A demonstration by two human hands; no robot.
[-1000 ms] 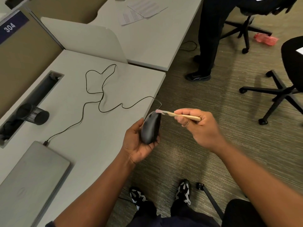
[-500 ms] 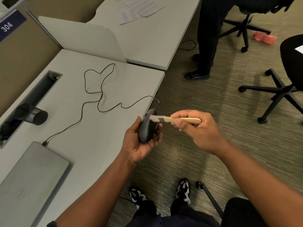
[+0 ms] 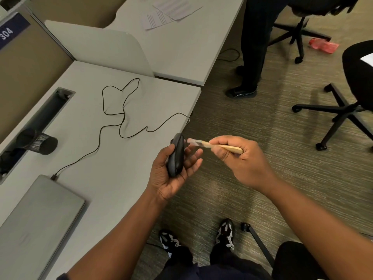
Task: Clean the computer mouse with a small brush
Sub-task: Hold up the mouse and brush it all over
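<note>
Black mouse (image 3: pixel 176 156), tan-handled brush (image 3: pixel 220 146) (bristles pale)

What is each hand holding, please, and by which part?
Left hand cradles the mouse by its sides; right hand grips the brush by its wooden handle.

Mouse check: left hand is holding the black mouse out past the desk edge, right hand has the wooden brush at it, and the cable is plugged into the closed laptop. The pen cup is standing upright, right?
Not quite. The head view shows the pen cup lying on its side on the desk. The rest holds: left hand holds the mouse, right hand the brush, cable into the laptop.
</note>
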